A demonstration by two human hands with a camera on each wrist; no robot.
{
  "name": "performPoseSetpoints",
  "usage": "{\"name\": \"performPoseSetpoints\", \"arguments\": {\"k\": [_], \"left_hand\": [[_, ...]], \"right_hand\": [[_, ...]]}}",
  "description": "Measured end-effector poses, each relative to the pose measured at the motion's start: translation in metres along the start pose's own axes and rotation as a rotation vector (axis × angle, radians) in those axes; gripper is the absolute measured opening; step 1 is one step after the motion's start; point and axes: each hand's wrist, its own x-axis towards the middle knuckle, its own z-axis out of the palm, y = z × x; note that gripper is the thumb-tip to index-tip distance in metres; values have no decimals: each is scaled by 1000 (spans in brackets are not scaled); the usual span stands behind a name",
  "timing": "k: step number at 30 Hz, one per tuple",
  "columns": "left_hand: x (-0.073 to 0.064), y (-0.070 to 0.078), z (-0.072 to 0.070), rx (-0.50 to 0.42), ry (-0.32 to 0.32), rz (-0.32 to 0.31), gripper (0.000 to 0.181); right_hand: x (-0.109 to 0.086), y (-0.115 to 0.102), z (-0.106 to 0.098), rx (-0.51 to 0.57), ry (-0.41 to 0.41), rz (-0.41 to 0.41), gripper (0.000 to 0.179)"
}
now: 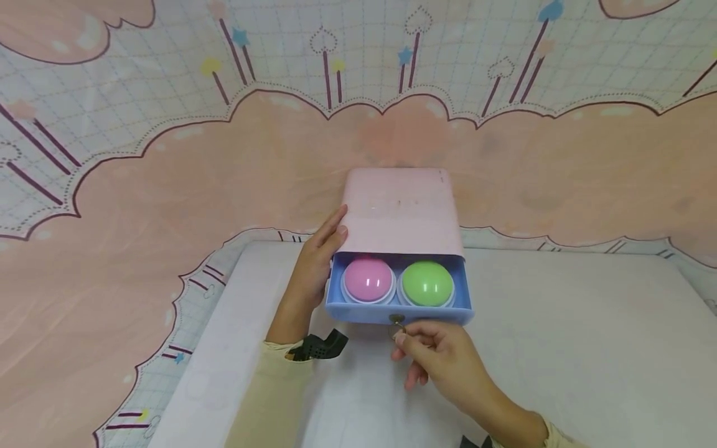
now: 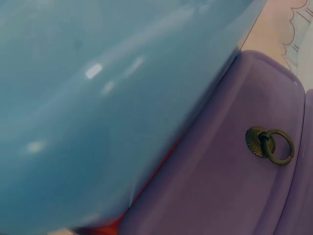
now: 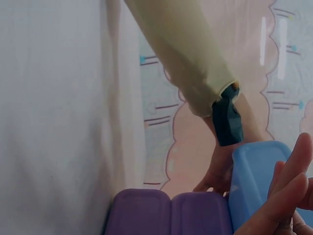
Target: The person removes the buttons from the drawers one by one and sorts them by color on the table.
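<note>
A small chest with a pink top [image 1: 400, 211] stands on the table, its blue drawer [image 1: 364, 313] pulled out toward me. Inside the drawer sit two glossy domed pieces with pale rims, one pink [image 1: 368, 280] and one green [image 1: 428, 284]. My left hand [image 1: 315, 267] rests against the chest's left side, fingers fairly straight. At the drawer's front, my right hand [image 1: 442, 354] pinches the brass ring pull [image 1: 398, 322] between thumb and forefinger. The left wrist view shows the blue drawer [image 2: 98, 122] close up, above a closed purple drawer [image 2: 210, 161] with its own ring pull [image 2: 278, 147].
Two purple drawer fronts [image 3: 139, 210] line up below the blue one in the right wrist view. A white-covered table [image 1: 577, 336] spreads around the chest. Behind it hangs a peach cloud-patterned cloth [image 1: 269, 168]. A dark strap [image 1: 322, 345] sticks out at my left cuff.
</note>
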Motion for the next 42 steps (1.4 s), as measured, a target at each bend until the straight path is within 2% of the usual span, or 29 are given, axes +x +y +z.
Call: {"name": "performPoseSetpoints", "arguments": {"k": [7,11,14,20,25,28,31,34,38,42], "left_hand": [[0,-1,0,-11,-10,-6,50],[1,-1,1,-10,-4,-4,49],[2,-2,1,-3,-1,0,48],[1,-2,1,18,-2,-11,47],[0,-2,1,29,1,-12,48],[-1,-2,1,32,3,-14,48],[0,-2,0,36,3,-9,48],[0,-3,-1,35,6,-2,48],[0,-2,0,31,8,-3,48],[-1,-1,0,35,10,0,48]], "right_hand": [[-3,0,0,7,-18,-26,26],[-3,0,0,-2,-23,-10,26],[-4,1,-4,-12,-57,12,29],[-9,3,-16,-100,-173,33,35],[-17,-1,-28,-192,-189,-1,32],[-24,-9,-36,-227,-171,-75,26],[-30,-20,-44,-277,-116,-223,18],[-34,-33,-50,-396,5,-395,14],[-30,-48,-59,-552,202,-597,23],[-17,-56,-70,-648,317,-692,31]]}}
